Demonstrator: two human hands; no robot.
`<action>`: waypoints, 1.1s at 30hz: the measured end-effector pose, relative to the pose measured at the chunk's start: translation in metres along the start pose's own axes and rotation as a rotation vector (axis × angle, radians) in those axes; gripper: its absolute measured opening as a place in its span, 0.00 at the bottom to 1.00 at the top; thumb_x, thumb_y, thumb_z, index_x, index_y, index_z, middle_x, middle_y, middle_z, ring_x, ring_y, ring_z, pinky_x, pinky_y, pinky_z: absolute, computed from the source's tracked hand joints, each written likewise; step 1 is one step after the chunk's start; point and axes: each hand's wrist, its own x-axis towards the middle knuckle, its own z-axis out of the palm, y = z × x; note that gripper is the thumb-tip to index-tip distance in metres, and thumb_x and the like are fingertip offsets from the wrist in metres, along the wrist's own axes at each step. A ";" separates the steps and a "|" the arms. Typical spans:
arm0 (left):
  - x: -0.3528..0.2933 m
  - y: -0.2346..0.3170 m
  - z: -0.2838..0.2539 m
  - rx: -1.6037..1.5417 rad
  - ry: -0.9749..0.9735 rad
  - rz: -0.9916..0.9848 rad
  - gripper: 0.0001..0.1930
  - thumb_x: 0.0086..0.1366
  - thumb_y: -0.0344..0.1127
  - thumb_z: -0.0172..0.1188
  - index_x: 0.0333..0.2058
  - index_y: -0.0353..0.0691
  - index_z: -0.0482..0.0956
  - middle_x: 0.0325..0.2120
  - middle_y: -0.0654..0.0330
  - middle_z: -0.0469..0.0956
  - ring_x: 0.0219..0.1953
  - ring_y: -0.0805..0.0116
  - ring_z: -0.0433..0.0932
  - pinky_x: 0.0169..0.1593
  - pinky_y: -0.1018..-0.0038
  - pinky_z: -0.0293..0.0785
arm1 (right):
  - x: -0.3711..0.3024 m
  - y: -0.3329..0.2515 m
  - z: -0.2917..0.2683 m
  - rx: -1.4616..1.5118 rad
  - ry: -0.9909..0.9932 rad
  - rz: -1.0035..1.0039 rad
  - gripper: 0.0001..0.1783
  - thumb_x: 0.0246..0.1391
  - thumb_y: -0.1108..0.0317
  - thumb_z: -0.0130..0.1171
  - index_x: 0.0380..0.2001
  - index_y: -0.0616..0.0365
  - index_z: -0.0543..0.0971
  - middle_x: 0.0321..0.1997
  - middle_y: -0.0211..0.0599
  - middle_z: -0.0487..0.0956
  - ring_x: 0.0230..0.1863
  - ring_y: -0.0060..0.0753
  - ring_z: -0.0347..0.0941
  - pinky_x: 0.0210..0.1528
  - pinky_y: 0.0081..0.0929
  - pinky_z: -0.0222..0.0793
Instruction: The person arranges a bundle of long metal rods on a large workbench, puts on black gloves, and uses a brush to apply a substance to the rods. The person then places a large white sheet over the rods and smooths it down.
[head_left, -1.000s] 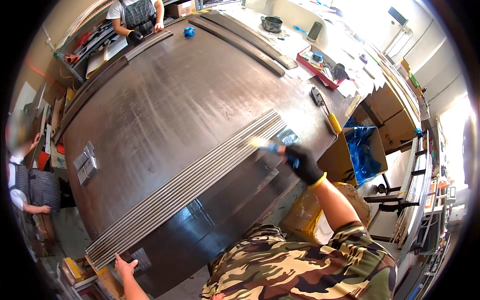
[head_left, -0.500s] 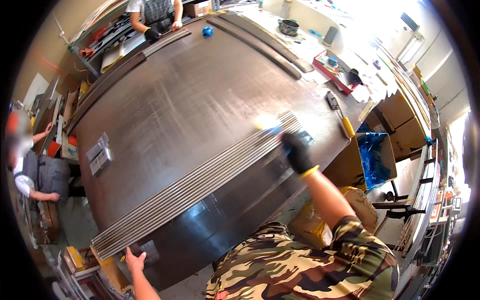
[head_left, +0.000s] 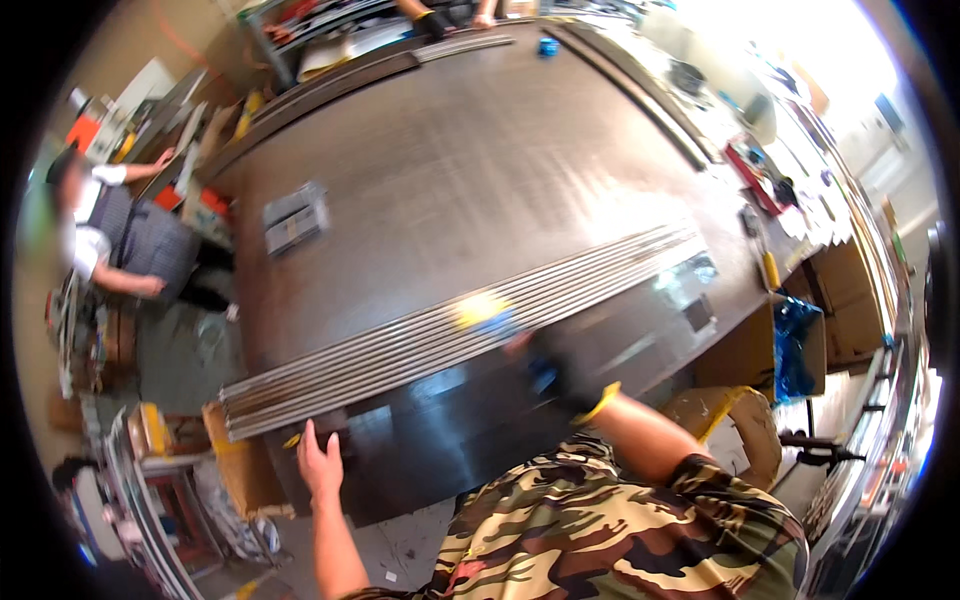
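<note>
Several thin metal rods (head_left: 380,365) lie side by side in a long band across the near part of a dark table (head_left: 430,170). Over the middle of the band is a yellow-and-blue thing (head_left: 485,312), too smeared by motion to name. My right hand (head_left: 558,372), in a black glove with a yellow cuff, grips it at its near right side; the fingers are blurred. My bare left hand (head_left: 320,462) is at the left end of the rods, thumb and fingers apart, fingertips close to the nearest rod. Whether they touch it I cannot tell.
A plastic-wrapped grey packet (head_left: 295,217) lies on the table's left. Long dark strips (head_left: 640,100) line the far right edge, near a red tray (head_left: 752,178) and a yellow-handled tool (head_left: 768,268). Co-workers stand at the left (head_left: 140,235) and far side.
My right hand has moved left along the rods with the yellow-and-blue thing, from their right end to the middle. My left hand stays by the left end. The view has turned.
</note>
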 end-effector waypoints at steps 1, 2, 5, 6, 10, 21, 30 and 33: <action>0.001 -0.010 0.000 0.026 0.090 0.069 0.32 0.59 0.41 0.64 0.60 0.34 0.67 0.57 0.45 0.69 0.59 0.45 0.67 0.62 0.57 0.63 | 0.002 0.026 -0.020 -0.116 0.187 0.063 0.09 0.59 0.69 0.52 0.39 0.57 0.80 0.35 0.44 0.80 0.37 0.43 0.77 0.41 0.34 0.71; 0.003 -0.020 0.001 0.080 0.180 0.119 0.32 0.59 0.40 0.65 0.59 0.34 0.67 0.58 0.45 0.69 0.60 0.44 0.66 0.62 0.57 0.63 | 0.004 0.049 -0.037 -0.261 0.368 0.127 0.08 0.59 0.70 0.52 0.38 0.58 0.79 0.35 0.44 0.79 0.37 0.42 0.77 0.41 0.34 0.71; 0.017 -0.030 0.011 0.124 0.263 0.228 0.33 0.60 0.43 0.63 0.60 0.34 0.66 0.61 0.43 0.64 0.63 0.42 0.61 0.63 0.52 0.59 | 0.010 0.049 -0.039 -0.721 0.329 0.400 0.07 0.59 0.73 0.50 0.34 0.58 0.78 0.31 0.47 0.78 0.34 0.47 0.76 0.36 0.37 0.69; 0.017 -0.027 0.010 0.143 0.230 0.226 0.33 0.61 0.45 0.61 0.61 0.34 0.65 0.63 0.43 0.62 0.65 0.43 0.59 0.65 0.51 0.56 | 0.010 0.038 -0.008 -0.651 0.318 0.199 0.07 0.58 0.74 0.48 0.33 0.58 0.78 0.28 0.46 0.77 0.32 0.48 0.76 0.33 0.38 0.69; 0.010 -0.036 0.022 0.164 0.189 0.229 0.37 0.64 0.56 0.54 0.65 0.37 0.60 0.66 0.43 0.55 0.69 0.44 0.51 0.69 0.49 0.47 | 0.010 -0.063 0.129 0.007 0.034 0.292 0.09 0.56 0.66 0.63 0.39 0.57 0.81 0.32 0.36 0.80 0.34 0.28 0.77 0.40 0.28 0.72; 0.012 -0.037 0.014 0.079 0.186 0.265 0.36 0.61 0.52 0.60 0.63 0.42 0.63 0.66 0.44 0.55 0.69 0.45 0.52 0.69 0.47 0.46 | 0.126 -0.081 0.250 0.904 0.379 0.975 0.11 0.56 0.69 0.59 0.38 0.66 0.76 0.24 0.37 0.78 0.22 0.30 0.75 0.22 0.23 0.71; 0.012 -0.036 0.015 0.082 0.185 0.238 0.34 0.63 0.55 0.56 0.62 0.41 0.65 0.66 0.45 0.57 0.69 0.46 0.53 0.69 0.48 0.45 | -0.023 -0.056 0.207 0.667 0.228 0.809 0.10 0.55 0.57 0.61 0.28 0.51 0.78 0.23 0.22 0.73 0.26 0.22 0.70 0.29 0.24 0.66; 0.011 -0.038 0.017 0.089 0.203 0.243 0.33 0.63 0.53 0.56 0.62 0.41 0.65 0.65 0.45 0.58 0.68 0.46 0.53 0.69 0.47 0.46 | -0.035 -0.032 0.116 0.701 0.352 0.962 0.09 0.56 0.58 0.61 0.28 0.49 0.77 0.25 0.19 0.72 0.26 0.15 0.65 0.29 0.16 0.61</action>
